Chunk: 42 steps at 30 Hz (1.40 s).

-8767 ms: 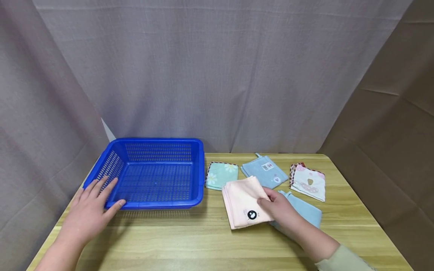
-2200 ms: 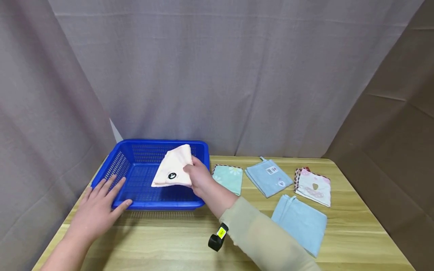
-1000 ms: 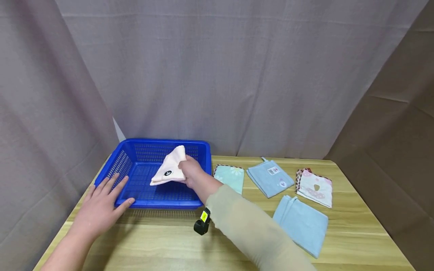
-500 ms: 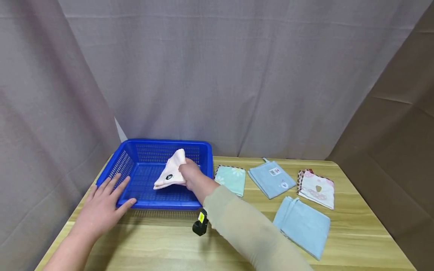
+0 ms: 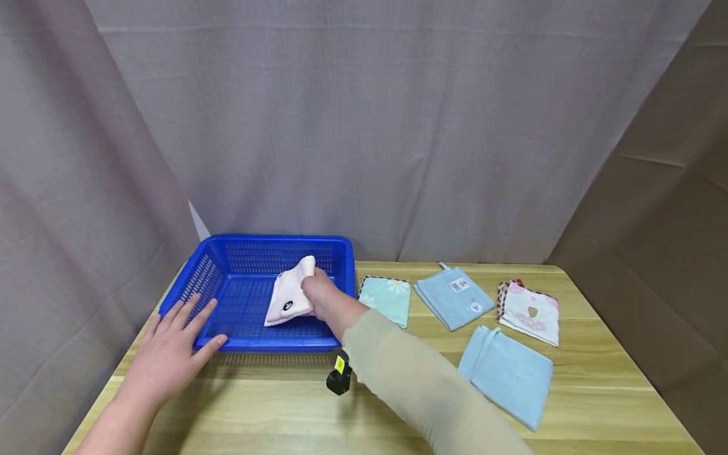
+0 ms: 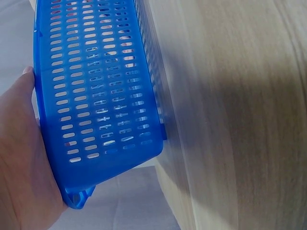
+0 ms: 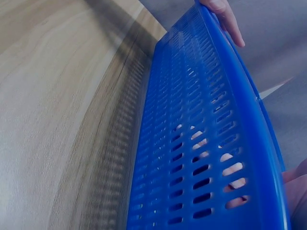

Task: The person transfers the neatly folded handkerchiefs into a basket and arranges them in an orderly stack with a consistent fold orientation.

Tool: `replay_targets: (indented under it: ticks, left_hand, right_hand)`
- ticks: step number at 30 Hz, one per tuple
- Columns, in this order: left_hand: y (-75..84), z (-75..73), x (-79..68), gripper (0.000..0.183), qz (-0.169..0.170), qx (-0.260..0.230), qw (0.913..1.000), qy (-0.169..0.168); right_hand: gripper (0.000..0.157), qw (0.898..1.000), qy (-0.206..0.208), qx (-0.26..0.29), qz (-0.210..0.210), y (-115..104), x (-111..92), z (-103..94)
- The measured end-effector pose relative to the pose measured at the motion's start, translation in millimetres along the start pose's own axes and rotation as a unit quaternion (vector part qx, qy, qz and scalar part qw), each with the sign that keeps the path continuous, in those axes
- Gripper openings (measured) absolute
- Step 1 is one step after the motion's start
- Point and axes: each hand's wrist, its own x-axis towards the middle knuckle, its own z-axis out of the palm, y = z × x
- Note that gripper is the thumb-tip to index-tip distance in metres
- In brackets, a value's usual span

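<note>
Behind everything hangs a grey curtain (image 5: 364, 126), and before it is the wooden table (image 5: 256, 411). On its left part stands a blue basket (image 5: 267, 345), its long side going from left to right. The right arm, in a light sleeve (image 5: 421, 379), passes over the basket's right front corner. The left hand (image 5: 173, 351) rests with spread fingers at the left front corner of the basket. The right hand (image 5: 328, 296) is near the right wall and pinches the pink cloth (image 5: 289, 289) by its right edge; the fingertips behind the cloth I cannot see. This cloth is in the right half of the basket, directly to the left of the right hand — its longer line goes slantwise, from far right to near left. Whether it touches the basket floor, I cannot tell. The left hand is well apart from it, so the right one is clearly nearer. Outside, to the right, lie a plain blue cloth (image 5: 509, 376), a labelled blue cloth (image 5: 449, 297), a white cloth (image 5: 527, 311) and a green cloth (image 5: 392, 297). Smallest is a round black badge (image 5: 287, 306) — it sits on the near part of the pink cloth.
</note>
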Motion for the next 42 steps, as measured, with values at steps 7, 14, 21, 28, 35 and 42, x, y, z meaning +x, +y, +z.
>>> replay_targets:
  ticks: [7, 14, 21, 28, 35, 42]
  left_hand:
    - [0.0, -0.2, -1.4, 0.071, -0.001, -0.002, 1.0000, 0.001]
    - [-1.5, 0.5, -2.0, 0.072, -0.001, 0.000, 1.0000, 0.002]
    - [-1.5, -0.2, -1.8, 0.073, -0.004, 0.003, 1.0000, 0.002]
    - [-1.0, -0.4, -0.9, 0.073, -0.004, 0.003, 1.0000, 0.003]
    - [-1.2, -0.2, -0.7, 0.073, 0.000, -0.001, 1.0000, 0.005]
    - [-1.3, 0.8, -0.4, 0.073, 0.000, -0.005, 1.0000, 0.004]
  right_hand:
    - [0.060, 1.000, 0.018, -0.023, 0.002, 1, -1, -3.6]
    - [0.075, 0.996, 0.033, -0.086, -0.002, 1, -4, -5.5]
    - [0.086, 0.991, 0.040, -0.129, 0.012, -2, -6, -6.5]
    - [0.088, 0.985, 0.051, -0.162, 0.015, -2, -7, -7.2]
    - [0.086, 0.979, 0.065, -0.192, -0.015, -2, -11, -6.5]
    - [0.073, 0.962, 0.096, -0.242, -0.086, -4, -20, -5.6]
